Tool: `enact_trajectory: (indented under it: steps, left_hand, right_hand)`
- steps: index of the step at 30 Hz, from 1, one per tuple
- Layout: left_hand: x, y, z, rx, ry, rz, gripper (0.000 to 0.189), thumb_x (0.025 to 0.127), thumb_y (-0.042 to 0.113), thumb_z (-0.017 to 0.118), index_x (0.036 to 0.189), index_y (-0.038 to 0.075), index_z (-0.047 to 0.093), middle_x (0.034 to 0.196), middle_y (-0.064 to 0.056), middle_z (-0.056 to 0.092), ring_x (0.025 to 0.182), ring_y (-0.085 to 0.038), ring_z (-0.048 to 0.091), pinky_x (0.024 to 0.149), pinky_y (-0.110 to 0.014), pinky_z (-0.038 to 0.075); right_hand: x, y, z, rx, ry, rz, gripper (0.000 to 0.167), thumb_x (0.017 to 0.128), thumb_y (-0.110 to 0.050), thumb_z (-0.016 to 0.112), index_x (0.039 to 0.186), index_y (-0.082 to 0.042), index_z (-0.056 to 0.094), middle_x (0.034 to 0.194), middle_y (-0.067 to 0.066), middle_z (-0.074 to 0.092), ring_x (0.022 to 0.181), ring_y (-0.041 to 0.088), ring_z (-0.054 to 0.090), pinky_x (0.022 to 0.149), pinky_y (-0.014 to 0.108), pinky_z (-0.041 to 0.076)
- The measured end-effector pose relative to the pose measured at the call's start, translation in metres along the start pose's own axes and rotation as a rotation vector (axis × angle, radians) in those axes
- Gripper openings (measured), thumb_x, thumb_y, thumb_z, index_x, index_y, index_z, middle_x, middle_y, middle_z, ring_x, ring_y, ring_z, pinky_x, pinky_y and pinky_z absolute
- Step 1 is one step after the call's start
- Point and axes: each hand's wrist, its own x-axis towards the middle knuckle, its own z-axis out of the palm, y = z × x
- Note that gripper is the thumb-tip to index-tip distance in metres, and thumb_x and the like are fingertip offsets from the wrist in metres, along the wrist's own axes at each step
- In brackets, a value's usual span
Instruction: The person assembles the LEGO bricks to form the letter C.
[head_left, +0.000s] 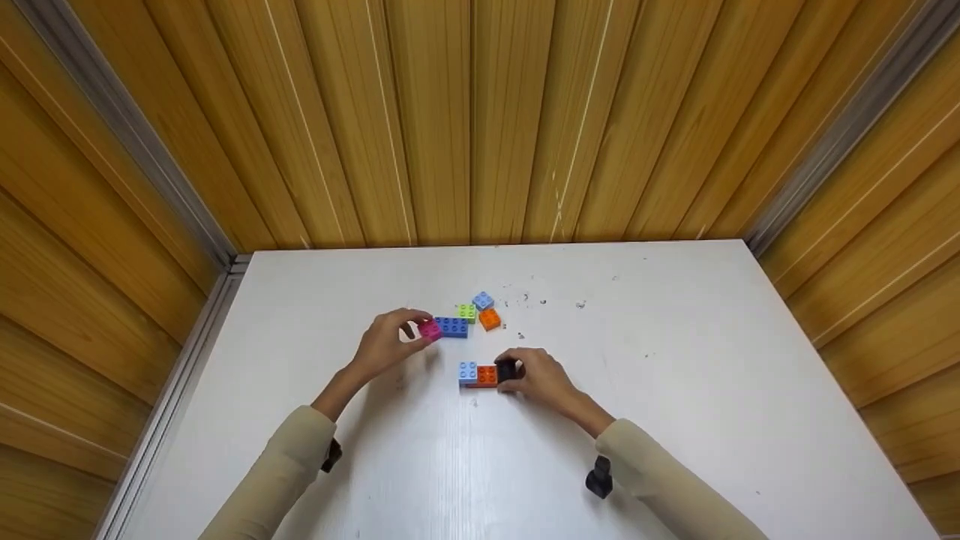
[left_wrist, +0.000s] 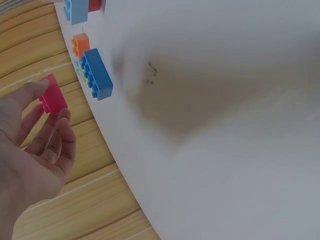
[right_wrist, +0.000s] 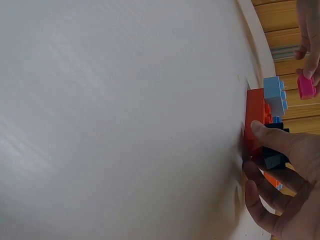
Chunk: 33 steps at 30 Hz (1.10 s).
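Beige sleeves (head_left: 270, 472) come nearest the head camera, dark devices (head_left: 599, 478) strapped at the wrists. Beyond them, the left hand (head_left: 384, 341) pinches a pink brick (head_left: 430, 329) at the left end of a blue brick (head_left: 454, 327); the right hand (head_left: 546, 379) grips a black brick (head_left: 506, 370) at the right end of a red brick (head_left: 486, 375), whose left end carries a light-blue brick (head_left: 468, 372). Both grips take the bricks by their sides, probably so that the studs stay free. Lime (head_left: 467, 311), pale-blue (head_left: 483, 301) and orange (head_left: 490, 319) bricks lie close together by the blue one, perhaps grouped for easy reach. Dark marks dot the white desk (head_left: 697, 420); wood-patterned panels (head_left: 472, 120) and grey metal framing (head_left: 142, 127) enclose it.

From the left wrist, thumb and fingertips hold the pink brick by opposite edges, apart from the blue brick and seemingly off the desk, a light grip that suits so small a piece. A broad shadow falls across the white surface.

From the right wrist, the thumb reaches past the black brick over the red one's side, apparently steadying both. Whether the black brick is fully seated cannot be told. Glossy streaks of light show on the desk.
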Motion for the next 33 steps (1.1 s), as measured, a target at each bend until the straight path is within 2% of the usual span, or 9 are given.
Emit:
enact_trajectory:
  steps: [2,6,9,16,21,25,27,33]
  left_hand:
    - [-0.002,0.003,0.003,-0.013,-0.032,0.036,0.036,0.089,0.015,0.08,0.123,0.008,0.072,0.117,-0.009,0.075,0.092,-0.023,0.068,0.077,-0.031,0.053]
    - [-0.008,0.008,0.01,-0.048,-0.092,0.096,0.034,0.089,0.011,0.078,0.122,0.006,0.072,0.117,-0.011,0.075,0.091,-0.027,0.068,0.08,-0.045,0.057]
    - [-0.011,0.009,0.015,-0.067,-0.126,0.114,0.034,0.089,0.01,0.078,0.123,0.006,0.072,0.113,-0.011,0.075,0.091,-0.029,0.069,0.082,-0.049,0.056]
    - [-0.014,0.007,0.025,-0.113,-0.172,0.131,0.036,0.087,0.005,0.078,0.123,0.003,0.072,0.113,-0.014,0.075,0.091,-0.03,0.069,0.083,-0.05,0.057]
    - [-0.014,0.005,0.031,-0.127,-0.209,0.151,0.037,0.086,0.004,0.079,0.123,0.004,0.073,0.116,-0.012,0.076,0.09,-0.028,0.069,0.082,-0.045,0.057]
    - [-0.015,0.003,0.035,-0.153,-0.24,0.169,0.037,0.087,0.005,0.079,0.123,0.006,0.074,0.118,-0.011,0.076,0.091,-0.03,0.07,0.082,-0.048,0.057]
    - [-0.015,0.003,0.036,-0.159,-0.245,0.175,0.037,0.087,0.006,0.079,0.124,0.006,0.074,0.118,-0.01,0.076,0.09,-0.03,0.07,0.082,-0.05,0.057]
    - [-0.015,0.004,0.037,-0.111,-0.219,0.191,0.036,0.088,0.011,0.08,0.124,0.009,0.074,0.117,-0.007,0.077,0.087,-0.024,0.07,0.079,-0.045,0.057]
  right_hand:
    - [0.001,0.0,0.0,-0.002,-0.004,0.0,0.039,0.081,-0.015,0.086,0.118,-0.01,0.073,0.113,0.009,0.075,0.086,0.016,0.065,0.078,0.036,0.054]
    - [0.002,0.001,0.0,0.008,-0.012,0.001,0.04,0.081,-0.015,0.086,0.119,-0.009,0.073,0.114,0.01,0.075,0.088,0.017,0.065,0.08,0.038,0.054]
    - [0.002,0.0,0.0,0.022,-0.013,0.0,0.04,0.081,-0.015,0.086,0.119,-0.009,0.073,0.114,0.011,0.075,0.088,0.018,0.064,0.081,0.039,0.054]
    - [0.0,0.0,0.0,0.02,-0.008,0.007,0.04,0.081,-0.013,0.086,0.118,-0.009,0.073,0.113,0.01,0.075,0.087,0.017,0.064,0.08,0.038,0.054]
    - [0.0,0.001,0.0,0.016,-0.003,0.004,0.04,0.081,-0.014,0.086,0.118,-0.01,0.073,0.113,0.009,0.075,0.087,0.017,0.064,0.08,0.037,0.054]
    - [0.002,0.002,0.001,-0.003,-0.004,-0.015,0.04,0.08,-0.015,0.087,0.117,-0.01,0.074,0.111,0.008,0.076,0.085,0.015,0.063,0.077,0.034,0.053]
    - [0.002,0.003,0.001,-0.014,-0.003,-0.017,0.039,0.079,-0.015,0.087,0.116,-0.01,0.074,0.111,0.008,0.076,0.084,0.015,0.063,0.076,0.033,0.052]
    - [0.003,0.003,0.001,-0.023,0.004,-0.006,0.039,0.08,-0.017,0.087,0.116,-0.01,0.074,0.11,0.009,0.076,0.083,0.015,0.065,0.075,0.035,0.053]
